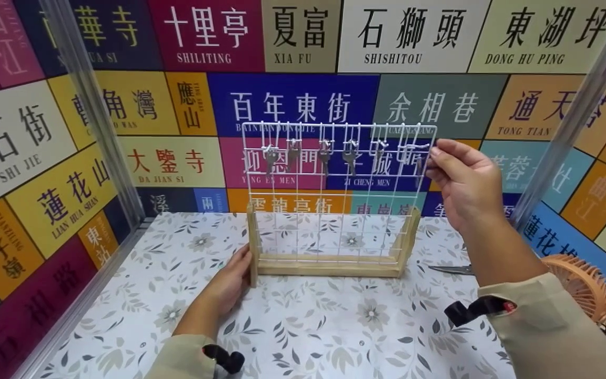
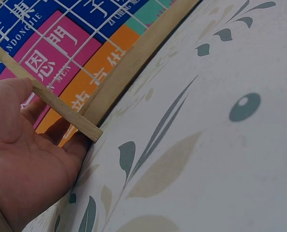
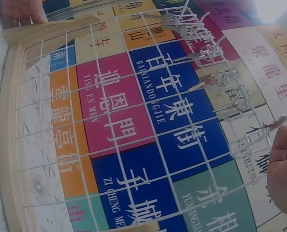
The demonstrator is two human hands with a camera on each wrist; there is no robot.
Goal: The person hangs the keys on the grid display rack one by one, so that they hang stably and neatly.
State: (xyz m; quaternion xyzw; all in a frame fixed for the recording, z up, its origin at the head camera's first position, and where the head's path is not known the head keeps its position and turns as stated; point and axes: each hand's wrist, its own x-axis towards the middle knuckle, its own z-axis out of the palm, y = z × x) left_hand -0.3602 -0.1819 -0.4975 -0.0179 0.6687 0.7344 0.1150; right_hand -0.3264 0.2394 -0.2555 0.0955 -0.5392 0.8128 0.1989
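Observation:
A white wire grid rack [image 1: 334,195] stands upright in a wooden base [image 1: 329,269]. Several keys [image 1: 350,158] hang along its upper part, tied with white strings. My left hand [image 1: 232,281] grips the left wooden upright [image 2: 61,108], thumb on the near side and fingers behind it. At the rack's upper right corner, my right hand [image 1: 466,184] pinches the end of a white string [image 1: 417,147] between thumb and fingertips. The rightmost key [image 1: 419,169] hangs close beside those fingers. In the right wrist view the right hand [image 3: 284,169] is partly cut off by the frame edge.
Scissors [image 1: 453,269] lie on the flower-patterned tabletop [image 1: 324,326], partly behind the right forearm. An orange fan [image 1: 579,284] stands at the right. Panels with colourful lettered signs [image 1: 292,97] rise behind and beside the table, with clear corner posts [image 1: 98,116].

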